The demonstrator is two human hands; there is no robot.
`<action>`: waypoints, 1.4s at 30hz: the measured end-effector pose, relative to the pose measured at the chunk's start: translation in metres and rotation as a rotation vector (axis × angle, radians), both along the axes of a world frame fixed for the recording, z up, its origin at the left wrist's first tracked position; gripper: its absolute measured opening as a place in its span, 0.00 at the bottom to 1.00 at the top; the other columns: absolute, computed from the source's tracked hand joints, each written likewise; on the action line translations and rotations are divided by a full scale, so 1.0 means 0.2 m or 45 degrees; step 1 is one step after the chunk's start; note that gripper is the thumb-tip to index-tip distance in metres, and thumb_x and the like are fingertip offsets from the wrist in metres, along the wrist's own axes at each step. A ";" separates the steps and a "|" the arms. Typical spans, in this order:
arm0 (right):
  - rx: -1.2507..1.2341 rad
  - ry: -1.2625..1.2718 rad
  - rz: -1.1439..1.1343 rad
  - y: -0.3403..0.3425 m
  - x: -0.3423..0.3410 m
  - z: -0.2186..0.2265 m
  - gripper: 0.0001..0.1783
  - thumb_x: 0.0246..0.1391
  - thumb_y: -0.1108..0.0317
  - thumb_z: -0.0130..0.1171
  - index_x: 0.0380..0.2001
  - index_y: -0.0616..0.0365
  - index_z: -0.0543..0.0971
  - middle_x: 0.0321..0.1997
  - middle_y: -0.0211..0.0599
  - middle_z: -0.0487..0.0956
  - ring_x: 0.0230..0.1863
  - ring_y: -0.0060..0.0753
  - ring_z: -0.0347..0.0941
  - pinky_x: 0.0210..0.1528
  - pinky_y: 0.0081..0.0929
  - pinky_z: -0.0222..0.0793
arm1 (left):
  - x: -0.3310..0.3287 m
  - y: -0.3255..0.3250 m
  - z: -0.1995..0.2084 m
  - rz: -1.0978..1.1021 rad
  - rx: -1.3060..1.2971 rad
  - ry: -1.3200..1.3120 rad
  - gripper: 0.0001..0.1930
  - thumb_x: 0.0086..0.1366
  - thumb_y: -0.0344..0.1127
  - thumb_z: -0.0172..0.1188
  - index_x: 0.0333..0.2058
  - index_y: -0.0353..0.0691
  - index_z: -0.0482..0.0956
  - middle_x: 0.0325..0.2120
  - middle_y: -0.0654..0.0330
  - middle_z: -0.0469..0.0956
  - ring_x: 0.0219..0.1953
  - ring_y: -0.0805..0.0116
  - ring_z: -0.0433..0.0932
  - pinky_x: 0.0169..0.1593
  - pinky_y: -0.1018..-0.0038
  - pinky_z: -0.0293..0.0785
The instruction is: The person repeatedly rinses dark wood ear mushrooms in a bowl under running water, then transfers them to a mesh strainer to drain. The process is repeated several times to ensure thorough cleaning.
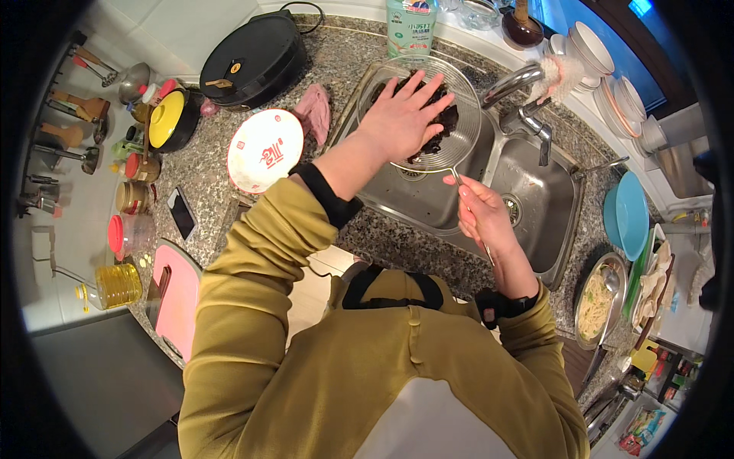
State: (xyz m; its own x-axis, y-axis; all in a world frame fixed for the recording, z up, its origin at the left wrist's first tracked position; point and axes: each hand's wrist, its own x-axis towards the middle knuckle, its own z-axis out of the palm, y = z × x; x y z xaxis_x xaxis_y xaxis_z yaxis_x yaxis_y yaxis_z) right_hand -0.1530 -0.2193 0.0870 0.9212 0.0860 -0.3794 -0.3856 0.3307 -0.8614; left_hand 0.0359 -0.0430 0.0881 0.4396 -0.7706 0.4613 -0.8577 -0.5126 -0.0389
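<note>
A round wire-mesh strainer (463, 144) is over the left bowl of the steel sink (428, 200). My right hand (486, 214) is closed round its thin metal handle. Inside the mesh lie dark, ragged pieces of food (447, 120), which look like black fungus. Spread flat over them is my left hand (399, 116), fingers apart, palm down; it covers part of the pile. Above the sink's divider hangs the faucet (514, 83), right of the strainer, with a cloth wrapped about its top.
A white plate (252, 164), a pink cloth (313, 112) and a black electric pan (256, 61) stand to the left. Behind the strainer is a green-labelled bottle (410, 30). At right are a blue basin (628, 214) and a metal bowl of pale shredded food (593, 310).
</note>
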 end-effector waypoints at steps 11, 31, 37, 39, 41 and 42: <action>0.178 0.085 0.021 0.11 0.06 -0.19 0.16 0.68 0.63 0.46 0.53 0.57 0.75 0.13 0.17 0.59 0.11 0.12 0.49 0.14 0.15 0.46 | -0.02 0.10 -0.22 0.138 0.192 0.312 0.29 0.69 0.52 0.45 0.67 0.55 0.56 0.70 0.56 0.46 0.70 0.49 0.48 0.68 0.48 0.48; 0.156 0.280 0.021 0.24 0.05 -0.24 0.18 0.68 0.64 0.47 0.55 0.59 0.73 0.12 0.17 0.60 0.10 0.13 0.52 0.13 0.16 0.51 | -0.08 0.20 -0.31 0.069 0.255 0.523 0.30 0.68 0.50 0.50 0.67 0.54 0.56 0.69 0.52 0.50 0.69 0.45 0.52 0.66 0.46 0.52; 0.178 0.302 -0.021 0.20 0.04 -0.29 0.18 0.68 0.66 0.43 0.56 0.59 0.73 0.12 0.18 0.59 0.09 0.12 0.51 0.13 0.15 0.49 | -0.02 0.21 -0.39 0.046 0.203 0.423 0.31 0.70 0.51 0.46 0.67 0.50 0.54 0.70 0.53 0.47 0.70 0.47 0.48 0.68 0.47 0.49; 0.088 0.399 0.087 0.25 0.04 -0.29 0.18 0.68 0.65 0.44 0.55 0.59 0.74 0.12 0.18 0.59 0.09 0.12 0.52 0.13 0.15 0.49 | -0.08 0.25 -0.40 0.106 0.366 0.656 0.31 0.69 0.54 0.46 0.68 0.55 0.54 0.70 0.55 0.46 0.70 0.48 0.48 0.69 0.48 0.47; -0.008 0.370 0.065 0.29 0.05 -0.25 0.17 0.68 0.65 0.45 0.55 0.59 0.74 0.12 0.19 0.60 0.09 0.13 0.52 0.13 0.15 0.49 | -0.12 0.30 -0.39 0.104 0.289 0.720 0.31 0.68 0.54 0.48 0.67 0.57 0.55 0.70 0.55 0.47 0.70 0.48 0.48 0.68 0.48 0.48; -0.088 0.450 0.039 0.30 0.06 -0.22 0.17 0.68 0.65 0.45 0.55 0.59 0.74 0.12 0.19 0.60 0.09 0.13 0.52 0.13 0.15 0.50 | -0.12 0.31 -0.38 0.122 0.275 0.720 0.30 0.68 0.54 0.49 0.67 0.58 0.56 0.70 0.55 0.47 0.70 0.48 0.48 0.68 0.47 0.48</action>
